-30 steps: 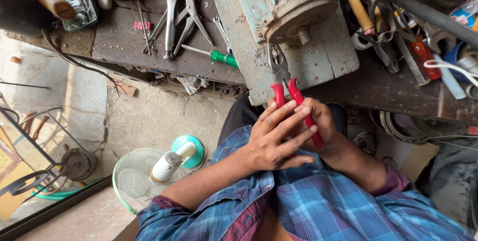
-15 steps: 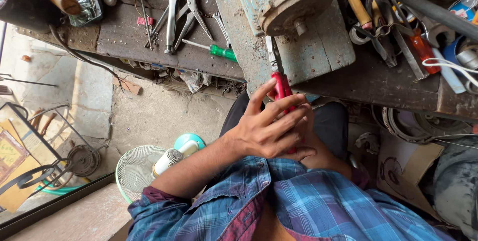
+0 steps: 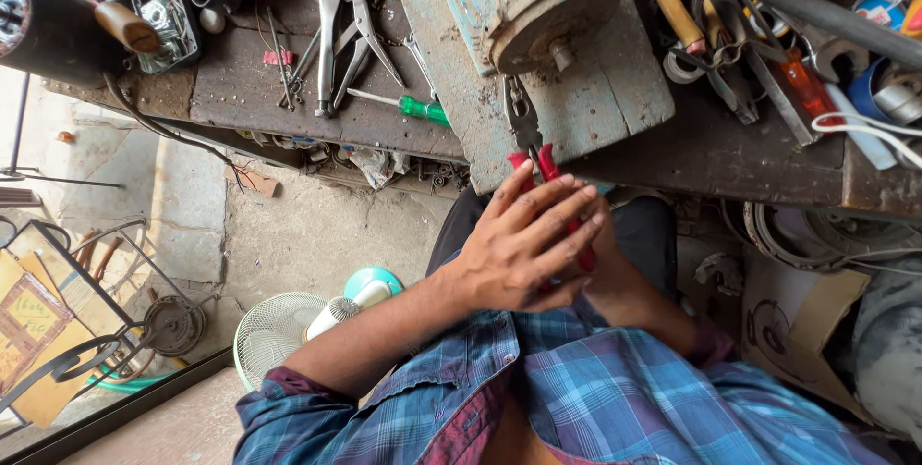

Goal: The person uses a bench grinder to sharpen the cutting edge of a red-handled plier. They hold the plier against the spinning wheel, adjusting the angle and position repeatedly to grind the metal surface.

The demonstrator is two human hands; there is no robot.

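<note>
Both hands, left hand over right hand, clasp red-handled pliers (jaws pointing away).

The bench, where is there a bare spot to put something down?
On the bench, one bare patch lies left of the big pliers, below the black box. Another lies right of the motor, below the orange screwdriver. The top right corner is crowded with tools.

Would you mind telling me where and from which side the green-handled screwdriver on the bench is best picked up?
Grip the green-handled screwdriver by its green handle, coming from above. It lies flat on the dark bench, handle toward the blue motor base, thin shaft pointing at the large pliers. The handle is the thickest part and nothing covers it.
</note>
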